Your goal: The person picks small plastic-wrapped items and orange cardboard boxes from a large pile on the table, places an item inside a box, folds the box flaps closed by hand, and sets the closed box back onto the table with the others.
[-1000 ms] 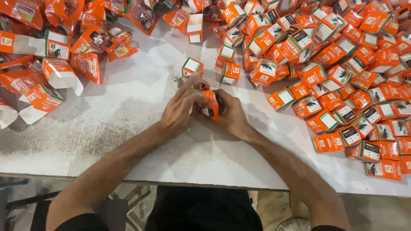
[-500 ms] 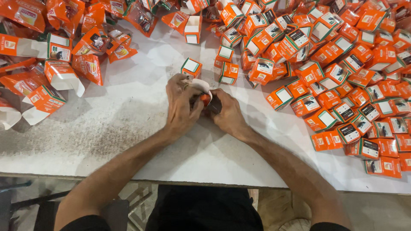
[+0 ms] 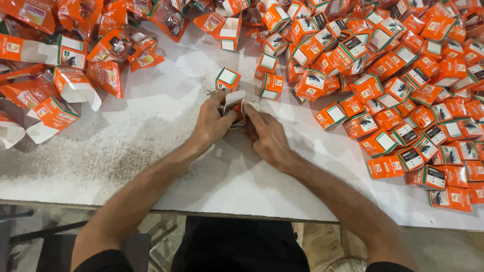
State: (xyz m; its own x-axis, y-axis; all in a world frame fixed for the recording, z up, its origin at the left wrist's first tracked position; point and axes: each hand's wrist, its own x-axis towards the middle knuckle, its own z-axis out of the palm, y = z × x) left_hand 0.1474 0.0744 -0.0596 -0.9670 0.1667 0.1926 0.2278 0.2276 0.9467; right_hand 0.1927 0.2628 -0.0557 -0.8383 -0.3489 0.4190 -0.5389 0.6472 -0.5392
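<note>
My left hand (image 3: 212,123) and my right hand (image 3: 267,135) meet at the middle of the white table (image 3: 151,151), both gripping one small orange and white carton (image 3: 236,107). Its white flap stands open at the top between my fingers. The carton's lower part is hidden by my fingers. A closed orange box (image 3: 228,79) stands just beyond my left hand, and two more (image 3: 269,75) stand a little to the right.
A big heap of closed small orange boxes (image 3: 403,80) covers the table's right side and back. Flat and half-folded orange cartons and orange pouches (image 3: 75,60) lie at the left and back left. The table's front edge (image 3: 242,214) is near my body.
My hands have slid slightly away from me with the carton. Its white flap, shut a second ago, now stands open between my fingers.
</note>
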